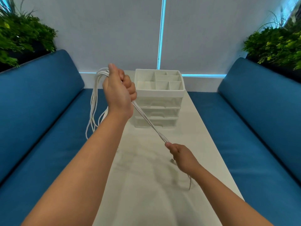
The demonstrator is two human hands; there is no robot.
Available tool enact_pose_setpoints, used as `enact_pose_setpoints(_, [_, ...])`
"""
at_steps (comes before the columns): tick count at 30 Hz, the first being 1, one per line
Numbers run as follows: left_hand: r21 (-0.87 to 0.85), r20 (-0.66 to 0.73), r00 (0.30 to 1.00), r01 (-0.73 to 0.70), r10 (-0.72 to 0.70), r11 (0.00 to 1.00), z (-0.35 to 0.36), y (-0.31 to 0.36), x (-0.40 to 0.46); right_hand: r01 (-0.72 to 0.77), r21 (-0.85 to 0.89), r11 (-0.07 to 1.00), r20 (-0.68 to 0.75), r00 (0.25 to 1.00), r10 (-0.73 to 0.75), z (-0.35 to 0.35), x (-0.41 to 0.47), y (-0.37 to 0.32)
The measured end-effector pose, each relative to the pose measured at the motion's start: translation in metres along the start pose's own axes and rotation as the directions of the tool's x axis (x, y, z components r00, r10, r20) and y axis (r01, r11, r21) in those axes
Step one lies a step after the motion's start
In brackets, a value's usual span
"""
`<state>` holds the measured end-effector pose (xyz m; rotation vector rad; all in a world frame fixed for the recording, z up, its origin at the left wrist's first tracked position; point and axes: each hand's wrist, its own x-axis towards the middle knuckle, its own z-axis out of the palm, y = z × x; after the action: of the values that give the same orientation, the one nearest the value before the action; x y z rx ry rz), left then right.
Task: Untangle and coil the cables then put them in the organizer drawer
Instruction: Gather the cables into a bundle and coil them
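With the left hand (119, 90) gripping the white cables (146, 123) and the right hand (180, 154) pinching them taut, coiling probably goes best by feeding even loops leftward.

Single head-worn wide-angle view, facing forward and down along long white tabletop (192, 144), bare forearms close in foreground, white plastic drawer organizer (160, 97) mid-distance, pale wall beyond
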<state>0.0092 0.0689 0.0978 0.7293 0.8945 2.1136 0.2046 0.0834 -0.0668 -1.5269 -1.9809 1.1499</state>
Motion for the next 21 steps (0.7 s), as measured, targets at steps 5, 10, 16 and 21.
enact_pose_setpoints(5, [-0.019, -0.001, 1.0, -0.026, 0.026, 0.999, 0.009, 0.01, 0.003, 0.126, 0.082, 0.989, -0.035, 0.992, -0.123, 0.011, 0.0, 0.006])
enact_pose_setpoints(10, [-0.014, -0.01, 0.999, -0.051, 0.051, 0.999, 0.009, 0.02, 0.015, 0.235, 0.33, 0.914, 0.11, 0.952, -0.285, 0.017, -0.009, 0.023])
enact_pose_setpoints(16, [-0.014, -0.017, 1.0, 0.008, -0.008, 1.0, 0.004, 0.003, 0.011, 0.15, 0.171, 0.974, 0.01, 0.988, -0.154, 0.015, 0.007, 0.029])
enact_pose_setpoints(21, [-0.029, -0.042, 0.999, -0.01, 0.009, 1.0, 0.0, 0.004, 0.012, 0.033, 0.209, 0.977, 0.088, 0.995, -0.052, 0.011, 0.011, 0.028])
